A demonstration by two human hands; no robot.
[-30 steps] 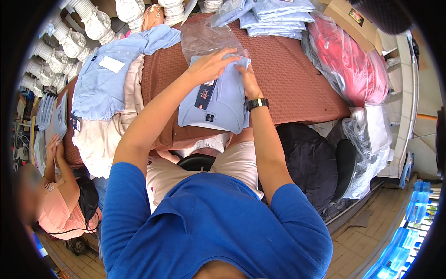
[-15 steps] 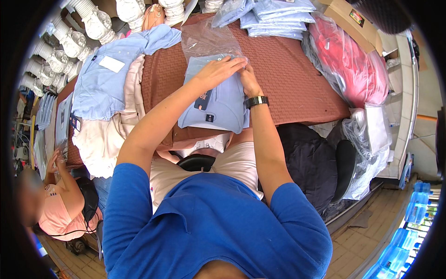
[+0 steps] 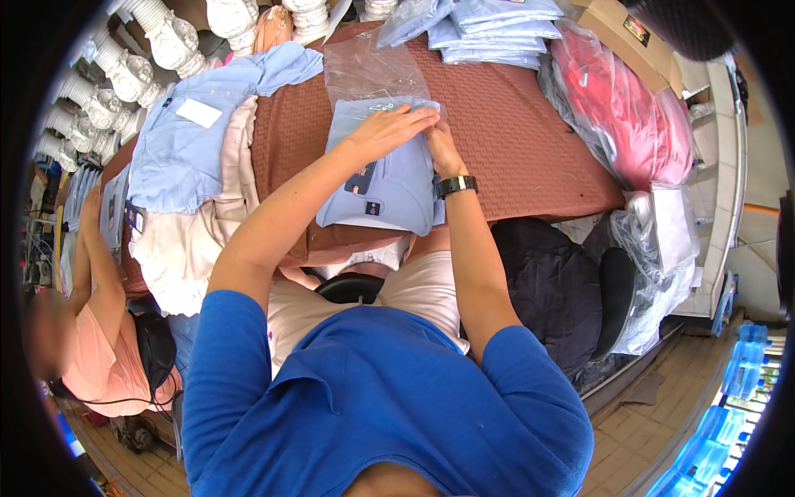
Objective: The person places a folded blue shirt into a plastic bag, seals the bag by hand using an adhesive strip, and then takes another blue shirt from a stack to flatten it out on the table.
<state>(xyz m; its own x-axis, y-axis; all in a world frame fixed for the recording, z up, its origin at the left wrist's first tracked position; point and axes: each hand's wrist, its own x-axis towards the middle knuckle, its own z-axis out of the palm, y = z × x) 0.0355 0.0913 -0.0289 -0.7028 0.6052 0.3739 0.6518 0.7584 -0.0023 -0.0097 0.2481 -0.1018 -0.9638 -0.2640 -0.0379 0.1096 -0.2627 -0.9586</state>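
The brown textured tabletop [image 3: 513, 124] fills the frame's upper middle, bare to the right of centre. At centre lies a folded light-blue shirt [image 3: 397, 178], its top inside a clear plastic bag [image 3: 368, 70]. It looks soft, light and floppy, best gripped at its folded edges. The left hand [image 3: 389, 132] lies flat on it; the right hand [image 3: 441, 149] pinches its upper edge.

— What's around the work area on my feed?

— I see a table under a brown quilted cloth [image 3: 530, 124], white balusters [image 3: 157, 41] along the far left, and bright daylight throughout.

— And the floor?

— Tan tiled floor [image 3: 654, 431] near right, blue water bottles [image 3: 745, 373] standing at its edge.
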